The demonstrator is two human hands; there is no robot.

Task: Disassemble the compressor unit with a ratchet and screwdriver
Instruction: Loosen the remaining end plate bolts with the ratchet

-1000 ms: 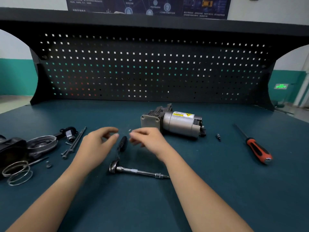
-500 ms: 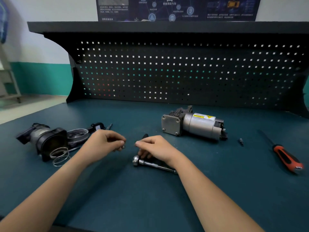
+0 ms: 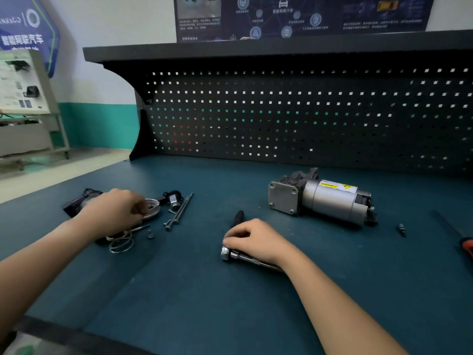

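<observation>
R hand [image 3: 256, 239] rests curled over ratchet [image 3: 238, 256] on bench [image 3: 204, 290]. L hand [image 3: 115, 213] fingers pinched above removed parts [image 3: 174, 201]; contents can't tell. Compressor unit [image 3: 322, 198] untouched.

A workbench with a dark teal matte top [image 3: 199, 298] and a black perforated back panel [image 3: 294, 119] carries everything. At the far right lies a grey metal compressor unit [image 3: 322, 198] on its side, with a yellow warning label on its cylinder. Right of it rests a small dark screw bit [image 3: 401, 229], and at the right edge an orange-and-black screwdriver [image 3: 467, 245], partly cut off. Near the middle lies a chrome ratchet [image 3: 239, 255] with a black handle [image 3: 237, 217]. At the left sit a black housing part [image 3: 82, 199], a round metal cover [image 3: 153, 207], coiled wire rings [image 3: 121, 243], two long bolts [image 3: 180, 212] and a small nut [image 3: 150, 235].
</observation>
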